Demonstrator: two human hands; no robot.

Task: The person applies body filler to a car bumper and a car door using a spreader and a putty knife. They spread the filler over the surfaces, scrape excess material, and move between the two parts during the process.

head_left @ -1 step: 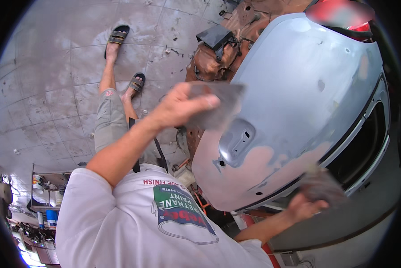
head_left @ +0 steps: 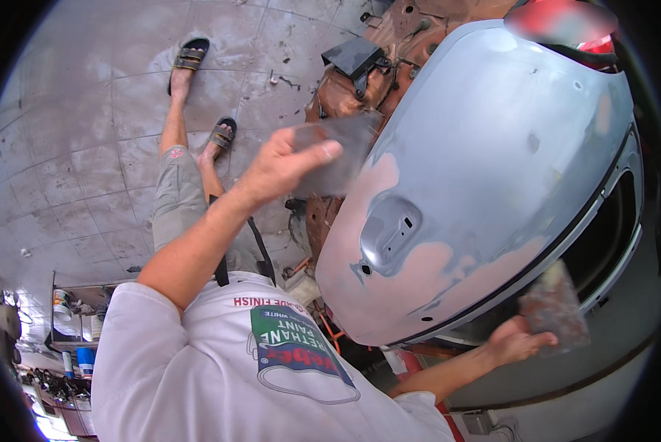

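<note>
White cloth of the person's shirt, with a coloured print on the chest, filled the lower part of the view, nearest the camera. Just beyond it, low at the left, a small metal shelf held paint tins and a blue container. Past the shirt stood the person's bare legs in khaki shorts and dark sandals on the grey tiled floor.

Between the two arms lay the silver-grey car panel, curved, with pinkish patches of filler around a recessed handle pocket and along its lower edge. It blocked sight of most of what was under it; only a rust-brown frame and a dark bracket showed behind its upper left edge, and a red lamp blurred at the far top.

Left hand was raised off the panel's left edge, its grip closed with thumb over fingers on a thin grey sanding sheet. That sheet stood beside the panel's rim, overlapping it in the view; whether it touched the metal I could not tell.

Right hand sat below the panel's lower edge, fingers partly spread, its grip pinching a worn reddish-brown abrasive pad. The pad rose from the fingertips against the dark trim beneath the panel, well apart from the other sheet.
</note>
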